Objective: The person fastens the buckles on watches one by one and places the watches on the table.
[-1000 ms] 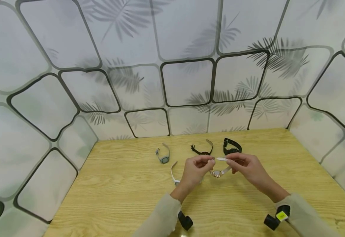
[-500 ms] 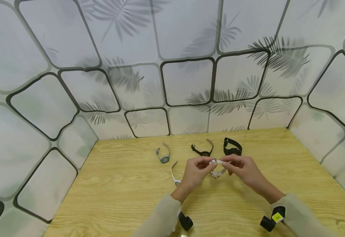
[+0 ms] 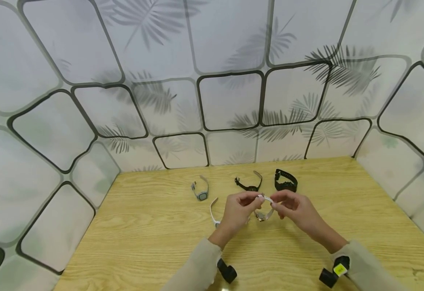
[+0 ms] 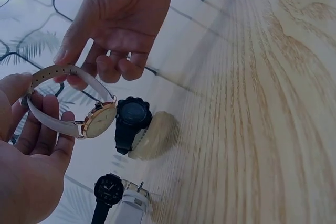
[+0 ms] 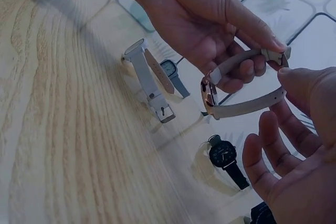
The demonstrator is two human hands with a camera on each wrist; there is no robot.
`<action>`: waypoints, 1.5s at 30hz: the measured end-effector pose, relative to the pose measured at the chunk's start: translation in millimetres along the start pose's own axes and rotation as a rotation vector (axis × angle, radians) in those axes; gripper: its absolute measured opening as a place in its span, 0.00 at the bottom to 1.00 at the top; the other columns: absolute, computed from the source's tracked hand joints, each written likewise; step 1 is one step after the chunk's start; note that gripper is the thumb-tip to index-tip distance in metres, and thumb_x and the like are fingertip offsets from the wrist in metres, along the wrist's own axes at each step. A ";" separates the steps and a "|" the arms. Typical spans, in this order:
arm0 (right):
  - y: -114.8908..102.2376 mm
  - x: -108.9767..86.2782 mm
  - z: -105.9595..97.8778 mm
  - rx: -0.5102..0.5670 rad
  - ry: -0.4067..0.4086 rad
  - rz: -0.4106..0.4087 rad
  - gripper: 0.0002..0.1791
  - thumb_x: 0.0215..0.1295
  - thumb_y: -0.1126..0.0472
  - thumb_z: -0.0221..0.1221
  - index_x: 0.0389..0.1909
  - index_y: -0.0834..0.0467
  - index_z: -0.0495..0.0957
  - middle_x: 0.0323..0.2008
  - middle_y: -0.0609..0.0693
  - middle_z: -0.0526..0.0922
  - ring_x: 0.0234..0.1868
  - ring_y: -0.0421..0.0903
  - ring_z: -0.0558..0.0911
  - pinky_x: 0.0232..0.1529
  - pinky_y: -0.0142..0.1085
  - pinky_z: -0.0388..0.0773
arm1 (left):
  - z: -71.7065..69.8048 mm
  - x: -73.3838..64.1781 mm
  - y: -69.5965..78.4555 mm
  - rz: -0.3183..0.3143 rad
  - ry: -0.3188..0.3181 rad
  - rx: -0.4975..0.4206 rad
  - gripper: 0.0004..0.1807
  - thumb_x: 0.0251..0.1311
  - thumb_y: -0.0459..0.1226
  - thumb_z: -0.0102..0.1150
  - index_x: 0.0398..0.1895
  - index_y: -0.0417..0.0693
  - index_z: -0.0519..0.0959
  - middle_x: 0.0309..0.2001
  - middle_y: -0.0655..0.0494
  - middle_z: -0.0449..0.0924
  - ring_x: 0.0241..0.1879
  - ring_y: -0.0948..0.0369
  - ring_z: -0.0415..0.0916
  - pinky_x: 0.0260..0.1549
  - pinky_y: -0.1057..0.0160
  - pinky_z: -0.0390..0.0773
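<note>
A wristwatch (image 3: 260, 216) with a pale strap and a rose-gold case hangs between both hands above the table. My left hand (image 3: 236, 208) pinches the buckle end of its strap between thumb and fingers. The opposite strap end, with punched holes, is pinched by my right hand (image 3: 298, 207). In the right wrist view the strap ends meet at the buckle (image 5: 273, 56), and the strap forms a loop. The watch case (image 4: 100, 120) faces down and sideways below the fingers. Whether the strap tip passes through the buckle is hidden by the fingertips.
On the wooden table (image 3: 143, 242) stand a grey watch (image 3: 202, 196), a slim black watch (image 3: 252, 188) and a chunky black watch (image 3: 285, 186). Partly behind my left forearm is a white watch (image 3: 213, 206). A patterned wall (image 3: 230, 101) borders the back and sides.
My right hand has moved slightly left, bringing the holed strap end to the buckle end. The watch case has shifted a little left and tilted. The other watches have not moved.
</note>
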State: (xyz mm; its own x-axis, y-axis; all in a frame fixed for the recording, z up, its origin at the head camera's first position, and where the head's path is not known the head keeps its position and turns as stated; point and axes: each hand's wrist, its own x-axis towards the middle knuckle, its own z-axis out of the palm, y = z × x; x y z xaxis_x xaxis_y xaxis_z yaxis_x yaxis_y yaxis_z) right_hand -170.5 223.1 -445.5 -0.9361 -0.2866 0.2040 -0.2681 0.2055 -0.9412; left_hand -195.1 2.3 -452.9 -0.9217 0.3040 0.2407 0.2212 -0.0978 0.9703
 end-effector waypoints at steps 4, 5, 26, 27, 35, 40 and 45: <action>2.6 -2.6 -0.6 0.021 0.000 -0.017 0.13 0.76 0.60 0.61 0.54 0.63 0.79 0.47 0.68 0.81 0.35 0.57 0.81 0.35 0.43 0.83 | -2.5 -0.9 1.6 0.006 -0.024 -0.023 0.10 0.67 0.37 0.69 0.47 0.41 0.89 0.40 0.51 0.88 0.35 0.64 0.83 0.39 0.62 0.85; 3.0 -2.9 -0.6 0.015 0.002 -0.026 0.13 0.76 0.60 0.60 0.54 0.64 0.79 0.47 0.67 0.81 0.35 0.57 0.81 0.35 0.43 0.83 | -2.6 -0.9 1.8 0.006 -0.030 -0.026 0.10 0.67 0.36 0.69 0.47 0.41 0.89 0.39 0.51 0.88 0.35 0.64 0.83 0.39 0.63 0.85; 16.2 -8.5 11.6 0.086 0.051 0.046 0.17 0.76 0.58 0.60 0.57 0.64 0.76 0.45 0.69 0.80 0.31 0.49 0.79 0.35 0.44 0.82 | -1.4 -1.8 2.6 -0.024 -0.032 -0.059 0.10 0.67 0.35 0.68 0.48 0.40 0.88 0.35 0.53 0.86 0.32 0.63 0.83 0.38 0.65 0.84; 15.6 -8.3 12.1 0.079 0.064 0.047 0.17 0.76 0.57 0.61 0.57 0.64 0.76 0.45 0.69 0.80 0.31 0.49 0.79 0.35 0.44 0.82 | -1.5 -1.9 2.4 -0.025 -0.036 -0.059 0.10 0.67 0.35 0.68 0.48 0.41 0.88 0.36 0.52 0.87 0.33 0.63 0.83 0.38 0.65 0.85; 11.2 -4.4 18.7 0.084 0.083 0.029 0.13 0.75 0.58 0.62 0.53 0.61 0.81 0.47 0.70 0.81 0.32 0.54 0.80 0.34 0.44 0.82 | 0.9 -2.3 0.7 -0.028 -0.079 -0.038 0.10 0.67 0.38 0.69 0.49 0.46 0.88 0.42 0.53 0.88 0.39 0.60 0.85 0.41 0.61 0.86; 12.7 -4.8 18.7 0.101 0.074 0.030 0.13 0.76 0.59 0.61 0.54 0.63 0.80 0.47 0.69 0.81 0.31 0.53 0.79 0.33 0.44 0.81 | 1.5 -2.4 -0.2 -0.025 -0.074 -0.039 0.10 0.67 0.37 0.69 0.48 0.45 0.88 0.42 0.53 0.87 0.38 0.62 0.84 0.40 0.62 0.86; 12.2 -3.6 13.2 0.077 0.055 0.027 0.15 0.76 0.59 0.60 0.58 0.61 0.79 0.48 0.62 0.83 0.32 0.49 0.80 0.34 0.44 0.82 | 2.0 -0.3 0.6 0.002 -0.055 0.023 0.09 0.66 0.37 0.70 0.46 0.45 0.89 0.39 0.56 0.87 0.34 0.64 0.83 0.34 0.66 0.84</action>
State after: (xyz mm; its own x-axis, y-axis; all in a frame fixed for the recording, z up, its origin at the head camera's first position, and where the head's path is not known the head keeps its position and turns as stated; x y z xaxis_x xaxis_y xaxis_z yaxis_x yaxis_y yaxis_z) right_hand -167.4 214.2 -461.3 -0.9543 -0.2301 0.1907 -0.2262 0.1390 -0.9641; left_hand -194.1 4.1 -452.4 -0.9025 0.3558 0.2427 0.2306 -0.0768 0.9700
